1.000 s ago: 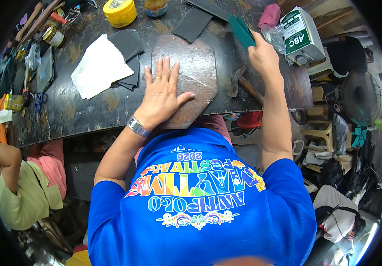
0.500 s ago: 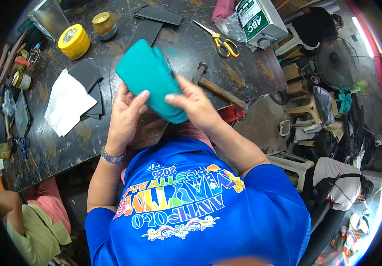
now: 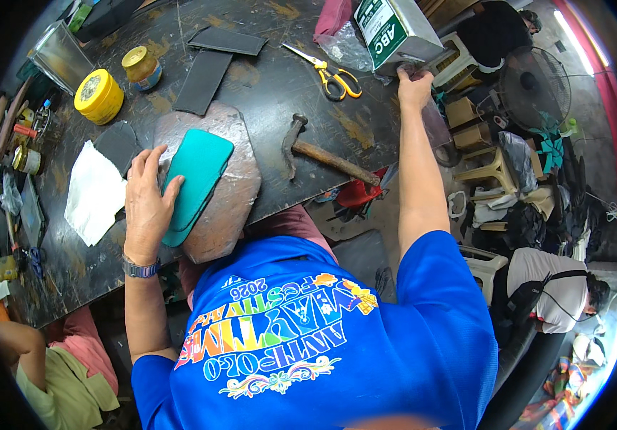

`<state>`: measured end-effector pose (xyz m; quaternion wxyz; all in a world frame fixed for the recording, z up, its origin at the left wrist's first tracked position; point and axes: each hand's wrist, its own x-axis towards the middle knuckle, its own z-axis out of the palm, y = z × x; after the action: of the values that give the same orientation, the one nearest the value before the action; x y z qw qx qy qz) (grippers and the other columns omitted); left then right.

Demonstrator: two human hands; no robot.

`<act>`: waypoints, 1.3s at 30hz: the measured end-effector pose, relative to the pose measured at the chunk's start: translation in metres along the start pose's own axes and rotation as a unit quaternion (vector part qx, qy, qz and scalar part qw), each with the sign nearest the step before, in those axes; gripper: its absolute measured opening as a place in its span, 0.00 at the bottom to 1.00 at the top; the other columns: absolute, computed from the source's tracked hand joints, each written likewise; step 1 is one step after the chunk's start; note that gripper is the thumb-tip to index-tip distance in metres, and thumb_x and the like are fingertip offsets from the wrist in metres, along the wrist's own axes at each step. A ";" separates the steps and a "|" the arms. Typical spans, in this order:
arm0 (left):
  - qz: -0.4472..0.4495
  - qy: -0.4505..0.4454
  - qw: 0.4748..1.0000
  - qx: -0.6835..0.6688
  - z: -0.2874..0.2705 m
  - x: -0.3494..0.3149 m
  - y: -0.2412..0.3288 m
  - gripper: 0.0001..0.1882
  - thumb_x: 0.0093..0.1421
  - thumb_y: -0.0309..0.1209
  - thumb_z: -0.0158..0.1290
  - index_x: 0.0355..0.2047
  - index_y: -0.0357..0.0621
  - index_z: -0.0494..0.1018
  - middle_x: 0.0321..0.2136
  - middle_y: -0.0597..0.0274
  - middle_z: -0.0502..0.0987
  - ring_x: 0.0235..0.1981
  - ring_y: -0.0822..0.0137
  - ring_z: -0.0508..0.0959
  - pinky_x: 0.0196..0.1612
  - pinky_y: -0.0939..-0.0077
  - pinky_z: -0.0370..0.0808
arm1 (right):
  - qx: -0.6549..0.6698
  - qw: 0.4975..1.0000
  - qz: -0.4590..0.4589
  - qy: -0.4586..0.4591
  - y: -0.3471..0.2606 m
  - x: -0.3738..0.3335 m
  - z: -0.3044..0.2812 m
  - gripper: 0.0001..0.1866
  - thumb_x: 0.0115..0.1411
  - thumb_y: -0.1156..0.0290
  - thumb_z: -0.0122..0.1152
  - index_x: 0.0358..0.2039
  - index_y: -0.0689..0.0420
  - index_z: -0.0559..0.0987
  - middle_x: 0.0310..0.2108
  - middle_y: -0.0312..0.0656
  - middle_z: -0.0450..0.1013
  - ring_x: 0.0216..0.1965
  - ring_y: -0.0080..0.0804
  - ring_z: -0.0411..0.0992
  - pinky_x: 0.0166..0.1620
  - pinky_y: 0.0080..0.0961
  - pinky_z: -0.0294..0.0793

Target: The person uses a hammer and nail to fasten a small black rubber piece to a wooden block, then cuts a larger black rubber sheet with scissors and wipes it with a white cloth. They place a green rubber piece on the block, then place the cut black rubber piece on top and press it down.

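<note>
A teal rounded pad (image 3: 199, 166), looking like stacked layers with a dark edge, lies on a worn brown stone slab (image 3: 233, 161) at the table's near edge. My left hand (image 3: 149, 204) rests along the pad's left side, fingers extended and thumb apart, touching its edge. My right arm is stretched far to the right. At the lower front corner of a white and green metal can (image 3: 398, 36), my right hand (image 3: 416, 89) has its fingers closed round the dark cap (image 3: 410, 69), which they partly hide.
A hammer (image 3: 330, 159) and yellow-handled scissors (image 3: 333, 77) lie right of the slab. Dark strips (image 3: 204, 82), a white sheet (image 3: 95, 193), a yellow tub (image 3: 98, 97) and a jar (image 3: 141, 68) are on the dark table (image 3: 265, 86). A person (image 3: 58, 365) sits at lower left.
The teal pad has gone from both hands down onto the slab. My right hand has let it go and moved right to the can; my left hand stays beside the pad.
</note>
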<state>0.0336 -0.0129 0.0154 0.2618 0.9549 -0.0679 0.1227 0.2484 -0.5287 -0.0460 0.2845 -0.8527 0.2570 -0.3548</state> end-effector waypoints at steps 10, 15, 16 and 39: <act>0.101 -0.064 0.988 -0.101 0.004 0.025 0.039 0.21 0.58 0.27 0.62 0.52 0.42 0.75 0.50 0.49 0.76 0.51 0.46 0.77 0.54 0.59 0.74 | -0.005 0.999 -0.025 0.023 -0.007 0.000 0.007 0.35 0.46 0.53 0.73 0.48 0.63 0.72 0.41 0.60 0.78 0.44 0.61 0.76 0.50 0.48 0.73; 0.118 -0.097 0.983 -0.106 0.021 0.026 0.051 0.19 0.56 0.27 0.62 0.49 0.42 0.76 0.49 0.51 0.76 0.52 0.48 0.75 0.56 0.60 0.71 | 0.055 0.997 -0.040 -0.026 0.002 -0.002 -0.005 0.32 0.47 0.55 0.72 0.46 0.63 0.72 0.39 0.58 0.79 0.42 0.60 0.77 0.47 0.49 0.74; 0.126 -0.099 0.981 -0.105 0.023 0.025 0.052 0.19 0.56 0.27 0.62 0.49 0.42 0.76 0.49 0.51 0.76 0.52 0.48 0.75 0.56 0.60 0.71 | 0.065 0.997 -0.011 -0.046 0.002 -0.003 -0.008 0.32 0.48 0.55 0.71 0.46 0.63 0.73 0.39 0.58 0.79 0.42 0.60 0.77 0.47 0.48 0.74; 0.172 -0.046 0.982 -0.068 0.054 0.001 0.053 0.18 0.54 0.25 0.62 0.46 0.41 0.77 0.49 0.52 0.74 0.55 0.48 0.71 0.61 0.57 0.67 | -0.024 0.998 -0.040 0.039 -0.034 -0.022 0.022 0.35 0.49 0.58 0.73 0.49 0.63 0.66 0.40 0.61 0.76 0.43 0.63 0.76 0.48 0.53 0.73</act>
<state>0.0348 -0.0862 -0.0031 0.2977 0.9137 -0.2510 0.1164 0.2593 -0.4841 -0.0462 0.2395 -0.8543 0.2423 -0.3926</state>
